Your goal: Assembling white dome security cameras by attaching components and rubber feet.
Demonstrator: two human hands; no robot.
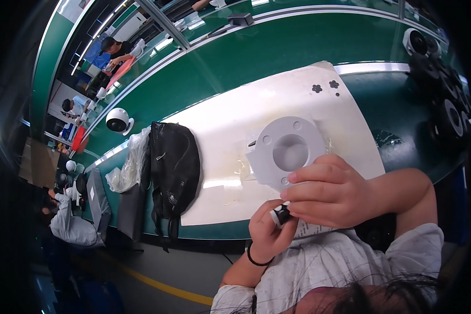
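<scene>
Close to my body, my left hand [269, 229], with a black band at its wrist, is closed around a small black-and-white part [281, 214]. My right hand [327, 191] reaches in from the right, its fingertips pinched together at the upper end of that part; the fingers hide some of it. Just beyond both hands lies a pale grey ring-shaped piece [264, 159] with a large round opening and small round recesses. The right fingers overlap its near edge, and I cannot tell whether they touch it. Printed paper [311, 229] shows partly below the right hand.
A white mat [220, 136] covers part of the green table. Left of it lie a black mesh bag [177, 170], a clear plastic bag [133, 163] and a dark grey slab [131, 212]. A round white camera [117, 120] stands farther back. Several black round parts [450, 115] crowd the right edge.
</scene>
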